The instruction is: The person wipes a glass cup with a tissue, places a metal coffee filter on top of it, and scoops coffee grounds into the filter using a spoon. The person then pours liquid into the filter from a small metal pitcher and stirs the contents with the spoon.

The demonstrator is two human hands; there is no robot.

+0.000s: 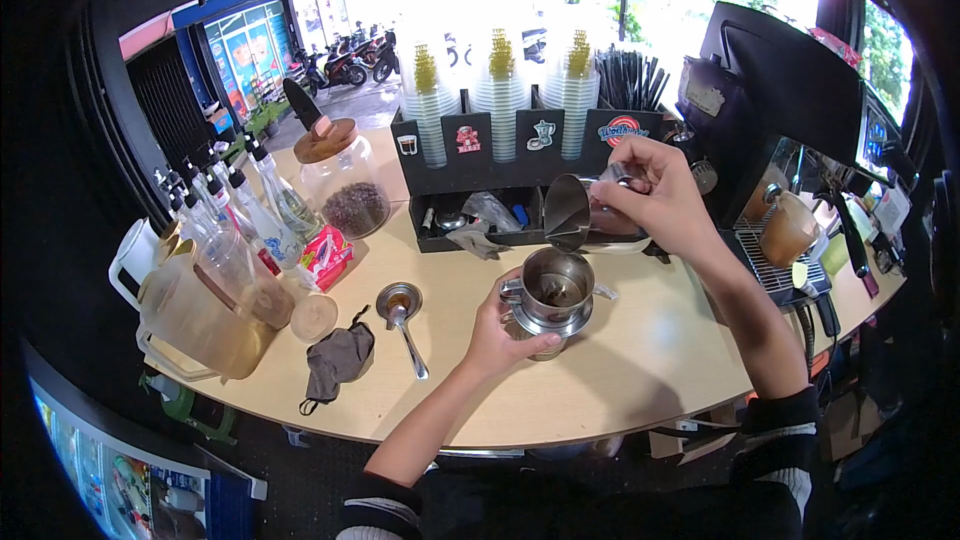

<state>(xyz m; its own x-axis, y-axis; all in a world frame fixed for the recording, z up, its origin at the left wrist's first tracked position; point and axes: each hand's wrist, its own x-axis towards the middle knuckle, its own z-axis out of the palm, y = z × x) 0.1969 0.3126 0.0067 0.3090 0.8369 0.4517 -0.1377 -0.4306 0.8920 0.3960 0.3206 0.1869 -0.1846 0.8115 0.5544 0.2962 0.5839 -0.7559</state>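
Currently: left hand [497, 330] gripping metal drip filter [549, 314]; right hand [660, 190] gripping steel pitcher [568, 212], tilted near filter's rim.
Filter is over mid-table, contents too dim to identify. Left of it, spoon [410, 348] rests in small metal dish [400, 289]; beyond, jar [322, 176] of dark beans [357, 208]. Black caddy [450, 177] with stacked plastic cups [431, 130] stands close behind pitcher. Wooden tabletop [640, 365] extends right to coffee machine [775, 70]; left forearm [432, 415] crosses its curved front edge.

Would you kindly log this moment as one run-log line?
left hand: around metal filter | right hand: holding metal pitcher, tilted toward filter | pour: no stream discernible | spoon: in small metal dish
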